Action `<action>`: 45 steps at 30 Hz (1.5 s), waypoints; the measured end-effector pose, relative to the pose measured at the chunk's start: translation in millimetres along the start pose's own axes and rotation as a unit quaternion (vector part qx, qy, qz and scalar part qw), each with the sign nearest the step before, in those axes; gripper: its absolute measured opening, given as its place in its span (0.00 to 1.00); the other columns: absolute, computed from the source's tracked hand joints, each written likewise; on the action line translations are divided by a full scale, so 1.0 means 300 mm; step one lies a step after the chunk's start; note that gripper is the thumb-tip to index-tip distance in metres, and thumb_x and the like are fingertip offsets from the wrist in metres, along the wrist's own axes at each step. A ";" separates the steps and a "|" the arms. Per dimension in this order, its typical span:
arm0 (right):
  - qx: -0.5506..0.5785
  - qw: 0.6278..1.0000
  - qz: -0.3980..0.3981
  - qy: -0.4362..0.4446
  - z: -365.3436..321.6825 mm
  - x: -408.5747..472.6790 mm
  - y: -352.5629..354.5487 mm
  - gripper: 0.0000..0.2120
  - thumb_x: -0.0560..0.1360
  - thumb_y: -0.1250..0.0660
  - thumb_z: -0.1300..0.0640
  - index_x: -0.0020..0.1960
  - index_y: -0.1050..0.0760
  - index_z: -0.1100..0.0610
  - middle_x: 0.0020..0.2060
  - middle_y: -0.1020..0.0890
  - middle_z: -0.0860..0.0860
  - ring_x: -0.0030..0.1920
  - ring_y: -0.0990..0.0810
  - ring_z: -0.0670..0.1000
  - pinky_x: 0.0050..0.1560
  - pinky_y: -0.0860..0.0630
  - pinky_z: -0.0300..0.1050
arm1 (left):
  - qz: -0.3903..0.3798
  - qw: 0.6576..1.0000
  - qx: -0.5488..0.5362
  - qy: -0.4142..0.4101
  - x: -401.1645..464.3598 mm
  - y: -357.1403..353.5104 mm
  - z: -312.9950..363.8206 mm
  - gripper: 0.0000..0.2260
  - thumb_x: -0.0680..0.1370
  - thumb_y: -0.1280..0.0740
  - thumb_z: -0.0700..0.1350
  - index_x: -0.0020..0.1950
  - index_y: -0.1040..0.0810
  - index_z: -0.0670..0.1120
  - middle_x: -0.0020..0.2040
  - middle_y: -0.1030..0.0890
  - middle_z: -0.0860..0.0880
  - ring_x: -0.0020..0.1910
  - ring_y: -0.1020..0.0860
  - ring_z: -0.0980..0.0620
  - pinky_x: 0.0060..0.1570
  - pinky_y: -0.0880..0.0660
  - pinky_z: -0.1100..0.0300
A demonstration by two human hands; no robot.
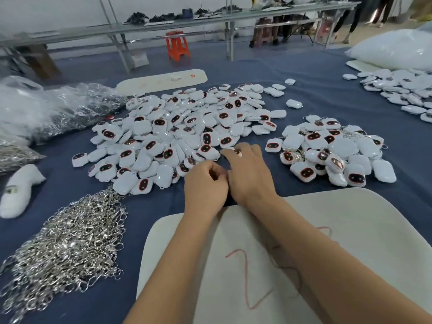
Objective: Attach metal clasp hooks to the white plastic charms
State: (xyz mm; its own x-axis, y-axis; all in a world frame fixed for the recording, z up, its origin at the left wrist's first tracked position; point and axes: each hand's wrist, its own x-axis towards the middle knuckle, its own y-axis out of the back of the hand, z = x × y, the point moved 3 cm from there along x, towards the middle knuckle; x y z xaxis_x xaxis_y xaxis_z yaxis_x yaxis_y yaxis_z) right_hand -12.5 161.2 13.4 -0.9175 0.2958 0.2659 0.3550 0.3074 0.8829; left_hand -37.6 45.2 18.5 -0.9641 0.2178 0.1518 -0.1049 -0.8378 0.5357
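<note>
**Working the charm pile on a blue-covered table**

Covering the table is blue cloth [315, 94]; benches and an orange stool [177, 46] stand behind. White charms [177, 134] lie heaped centre, facing every way, a smaller heap [336, 150] to the right, metal clasp hooks [70, 242] piled left. Meeting at the pile's near edge, the left hand [205, 185] curls its fingers; the right hand [247, 174] hides what they hold. A white board [327, 230] lies under the forearms.

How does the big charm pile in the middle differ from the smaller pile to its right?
The middle charm pile is larger and spreads wider; the right charm pile is smaller and more compact. Metal rings and clasps show among the right pile's charms; few or none show in the middle pile. Both hold white charms with dark red-rimmed faces, on the blue cloth.
</note>
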 end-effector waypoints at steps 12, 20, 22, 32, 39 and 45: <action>-0.022 0.998 -0.038 -0.040 -0.104 0.051 -0.032 0.15 0.78 0.36 0.65 0.65 0.25 0.58 0.65 0.31 0.57 0.51 0.22 0.60 0.46 0.23 0.53 | -0.090 0.981 0.111 -0.130 -0.069 0.180 -0.084 0.07 0.74 0.32 0.37 0.42 0.20 0.49 0.41 0.19 0.54 0.42 0.22 0.55 0.46 0.25 0.53; 0.031 0.991 0.122 0.048 -0.291 -0.050 -0.020 0.16 0.83 0.41 0.60 0.36 0.34 0.58 0.35 0.33 0.50 0.42 0.32 0.54 0.40 0.38 0.47 | 0.118 0.949 0.294 -0.008 -0.110 0.462 -0.239 0.04 0.73 0.28 0.44 0.47 0.19 0.48 0.46 0.19 0.48 0.49 0.23 0.45 0.49 0.26 0.52; 0.106 0.989 0.060 0.088 -0.382 -0.065 -0.068 0.12 0.82 0.40 0.61 0.39 0.31 0.58 0.35 0.30 0.51 0.40 0.32 0.54 0.40 0.36 0.48 | 0.104 0.913 0.392 0.051 -0.106 0.498 -0.277 0.11 0.74 0.26 0.54 0.50 0.21 0.48 0.49 0.19 0.46 0.55 0.24 0.43 0.56 0.31 0.51; -0.009 0.963 -0.175 0.206 -0.579 -0.065 -0.201 0.08 0.79 0.37 0.61 0.53 0.20 0.54 0.49 0.18 0.55 0.48 0.20 0.57 0.41 0.32 0.47 | 0.056 0.916 0.394 0.045 -0.095 0.516 -0.266 0.07 0.75 0.34 0.42 0.38 0.28 0.49 0.44 0.18 0.43 0.49 0.23 0.39 0.51 0.36 0.52; 0.245 0.945 -0.165 0.138 -0.441 -0.058 -0.139 0.06 0.81 0.33 0.61 0.47 0.19 0.59 0.43 0.16 0.51 0.42 0.18 0.49 0.45 0.23 0.40 | 0.045 0.968 0.247 0.004 -0.083 0.492 -0.229 0.03 0.77 0.29 0.42 0.49 0.19 0.48 0.47 0.18 0.49 0.50 0.24 0.46 0.51 0.28 0.54; 0.392 0.919 -0.043 0.023 -0.214 -0.082 -0.014 0.06 0.78 0.32 0.60 0.42 0.23 0.55 0.28 0.18 0.52 0.35 0.20 0.55 0.36 0.24 0.41 | 0.057 0.998 -0.009 -0.031 -0.068 0.319 -0.086 0.05 0.74 0.25 0.39 0.42 0.18 0.48 0.37 0.18 0.55 0.37 0.21 0.59 0.42 0.24 0.64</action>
State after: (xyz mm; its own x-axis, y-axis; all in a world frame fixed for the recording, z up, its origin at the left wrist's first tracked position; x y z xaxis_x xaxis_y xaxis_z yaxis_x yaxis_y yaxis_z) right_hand -3.0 94.6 27.9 -0.9487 0.2069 0.2392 0.2839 0.8902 0.3562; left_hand -34.3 -52.3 45.3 -0.9534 0.1504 0.2616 -0.0007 -0.8680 0.4966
